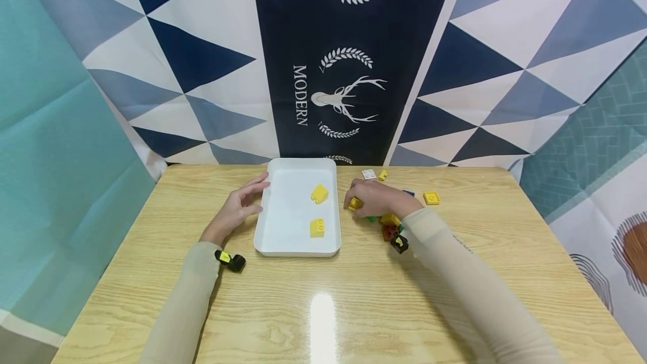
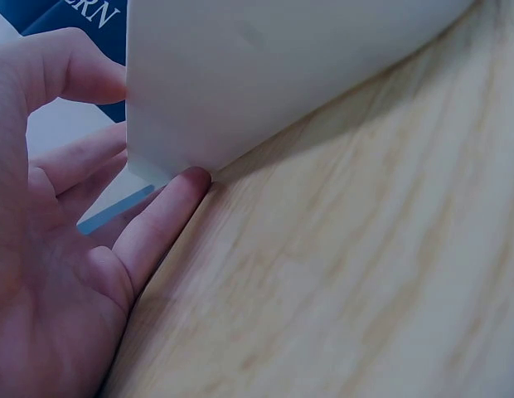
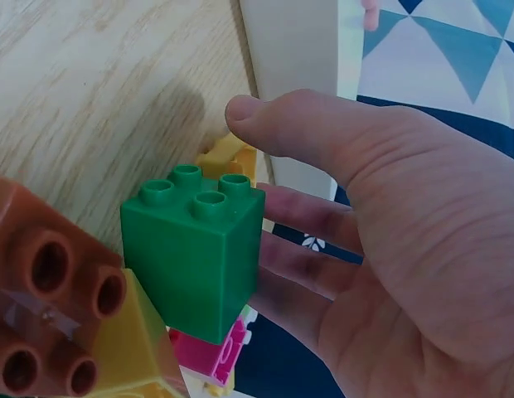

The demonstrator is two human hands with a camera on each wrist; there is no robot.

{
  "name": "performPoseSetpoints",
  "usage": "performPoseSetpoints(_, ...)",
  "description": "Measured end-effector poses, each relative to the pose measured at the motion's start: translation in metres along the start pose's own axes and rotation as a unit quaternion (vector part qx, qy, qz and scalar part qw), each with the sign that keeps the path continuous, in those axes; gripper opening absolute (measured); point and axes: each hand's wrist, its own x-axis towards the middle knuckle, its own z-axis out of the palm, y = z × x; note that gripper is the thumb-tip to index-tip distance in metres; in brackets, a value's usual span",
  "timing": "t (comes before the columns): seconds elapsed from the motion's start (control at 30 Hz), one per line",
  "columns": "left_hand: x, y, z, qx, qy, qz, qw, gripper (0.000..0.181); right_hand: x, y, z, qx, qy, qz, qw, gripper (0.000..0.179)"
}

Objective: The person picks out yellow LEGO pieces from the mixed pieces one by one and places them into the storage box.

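A white tray stands on the table with two yellow building bricks inside, near its right wall. My left hand rests against the tray's left side; in the left wrist view its fingertips touch the outer wall. Just right of the tray, my right hand pinches another yellow brick between thumb and fingers. In the right wrist view that yellow brick is partly hidden behind a green brick. A brown brick lies nearer the wrist.
Around and under the right hand lie loose bricks: a white one, a small yellow piece, a flat yellow one, and a pink one. A patterned cloth hangs behind the wooden table.
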Motion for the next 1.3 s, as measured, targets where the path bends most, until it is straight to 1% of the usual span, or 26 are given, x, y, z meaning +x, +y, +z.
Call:
performPoseSetpoints(0.27,0.0001,0.0008,0.0008,-0.003,-0.001,0.006,1.0,0.062,0.0032,0.0001,0.0058,0.002,-0.009,0.005,0.9999,0.028)
performPoseSetpoints(0.8,0.0004,-0.0018,0.0002,-0.001,0.0,0.008,1.0,0.062,0.0038,-0.0021,0.0084,0.002,-0.007,0.018,0.9998,0.023)
performPoseSetpoints(1.3,0.0002,0.0012,-0.0001,0.001,0.0,0.004,1.0,0.063,0.0022,-0.0011,0.007,-0.003,0.004,0.002,1.0,0.018)
